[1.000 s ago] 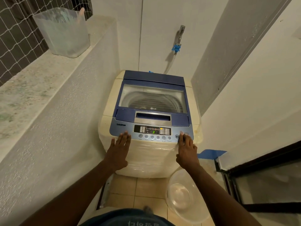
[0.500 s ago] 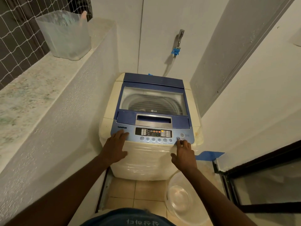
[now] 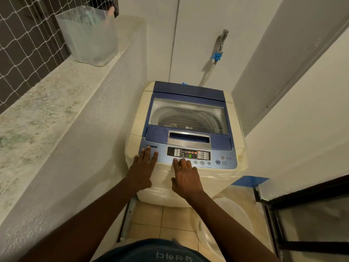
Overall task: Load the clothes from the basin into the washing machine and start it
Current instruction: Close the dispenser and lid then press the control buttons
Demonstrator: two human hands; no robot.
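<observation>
A cream top-loading washing machine (image 3: 188, 184) with a blue lid (image 3: 188, 95) stands in the corner, lid shut, drum visible through its window. The control panel (image 3: 222, 163) shows a lit green digit. My left hand (image 3: 144, 167) lies flat, fingers spread, on the panel's left end. My right hand (image 3: 186, 176) rests its fingertips on the leftmost round buttons below the display, holding nothing. A clear plastic basin (image 3: 230, 220) stands on the floor at the machine's front right, with no clothes seen in it.
A white wall with a stone ledge (image 3: 37, 114) runs along the left, bearing a frosted plastic container (image 3: 88, 36). A tap with a blue hose fitting (image 3: 219, 53) is on the back wall. A dark-framed glass door (image 3: 306, 220) stands at the right.
My right hand slid left from the start/pause button at the panel's right end to the leftmost buttons under the display. The left hand stayed on the panel's left end.
</observation>
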